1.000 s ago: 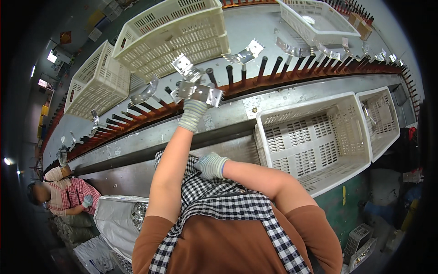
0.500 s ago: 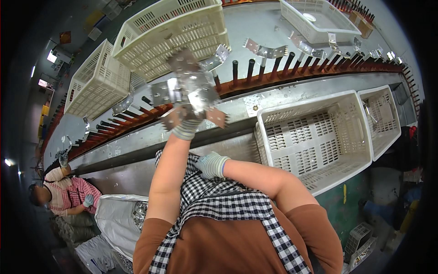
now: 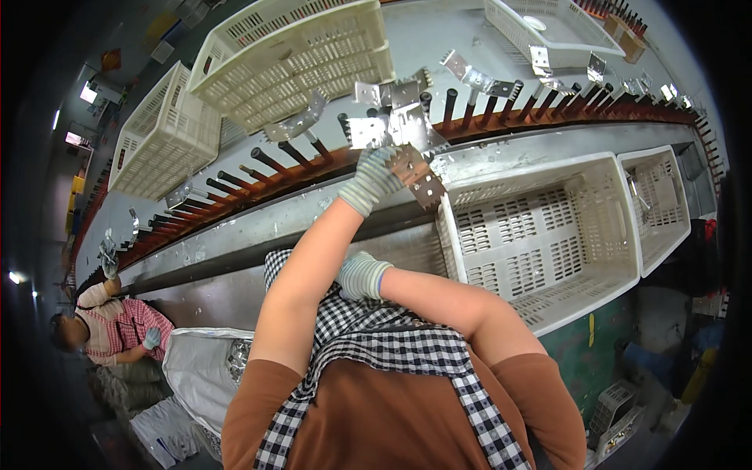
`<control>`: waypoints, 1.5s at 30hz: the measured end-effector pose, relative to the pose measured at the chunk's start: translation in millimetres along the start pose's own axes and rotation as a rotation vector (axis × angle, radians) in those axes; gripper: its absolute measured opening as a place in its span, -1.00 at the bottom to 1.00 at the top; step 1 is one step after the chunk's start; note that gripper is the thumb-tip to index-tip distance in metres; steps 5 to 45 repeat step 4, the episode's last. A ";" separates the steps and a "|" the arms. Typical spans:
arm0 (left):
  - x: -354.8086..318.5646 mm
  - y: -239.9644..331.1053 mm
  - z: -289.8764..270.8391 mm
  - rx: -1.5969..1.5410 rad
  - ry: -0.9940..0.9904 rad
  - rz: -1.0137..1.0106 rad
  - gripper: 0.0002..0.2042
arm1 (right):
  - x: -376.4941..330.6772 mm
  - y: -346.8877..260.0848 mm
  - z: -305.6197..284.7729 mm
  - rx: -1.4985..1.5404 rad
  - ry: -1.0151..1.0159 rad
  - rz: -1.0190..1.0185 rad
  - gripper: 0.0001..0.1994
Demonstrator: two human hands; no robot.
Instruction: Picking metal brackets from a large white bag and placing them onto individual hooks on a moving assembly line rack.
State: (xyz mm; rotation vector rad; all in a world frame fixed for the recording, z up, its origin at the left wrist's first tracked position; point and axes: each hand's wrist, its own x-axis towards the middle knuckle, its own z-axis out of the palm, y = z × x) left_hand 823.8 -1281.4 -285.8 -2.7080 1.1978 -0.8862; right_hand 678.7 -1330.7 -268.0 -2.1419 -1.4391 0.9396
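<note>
My left hand point(image 3: 371, 178), in a striped knit glove, is closed around several shiny bent metal plates point(image 3: 415, 129) with toothed ends and small holes. They stick out above and to the right of the fist, over a row of dark-tipped rods point(image 3: 446, 113). Left of that hand, another bent metal plate point(image 3: 298, 121) sits at the rods. One more bent plate point(image 3: 479, 78) stands on a rod to the right. My right hand point(image 3: 363, 276), also gloved, rests low against the checkered apron point(image 3: 313, 329). Its fingers are largely hidden.
Beyond the rods stand pale plastic crates point(image 3: 290, 70). An open white crate point(image 3: 540, 227) lies on my right, with a smaller one point(image 3: 658, 207) beside it. A white sack point(image 3: 200, 368) of metal pieces stands on my left. Farther left, a co-worker point(image 3: 125, 333) sits by the line.
My left hand has moved right and slightly up with the metal plates. A bent plate now shows at the rods left of it. My right hand has hardly moved.
</note>
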 end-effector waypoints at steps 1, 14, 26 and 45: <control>8.0 -3.0 -10.5 -0.059 -0.103 -0.050 -0.79 | 3.3 2.9 6.7 0.008 0.038 -0.014 -0.49; -5.5 -20.5 11.5 -0.173 -0.212 -0.134 -0.80 | 15.0 6.3 22.6 -0.022 0.024 -0.051 -0.47; -5.5 -20.5 11.5 -0.173 -0.212 -0.134 -0.80 | 15.0 6.3 22.6 -0.022 0.024 -0.051 -0.47; -5.5 -20.5 11.5 -0.173 -0.212 -0.134 -0.80 | 15.0 6.3 22.6 -0.022 0.024 -0.051 -0.47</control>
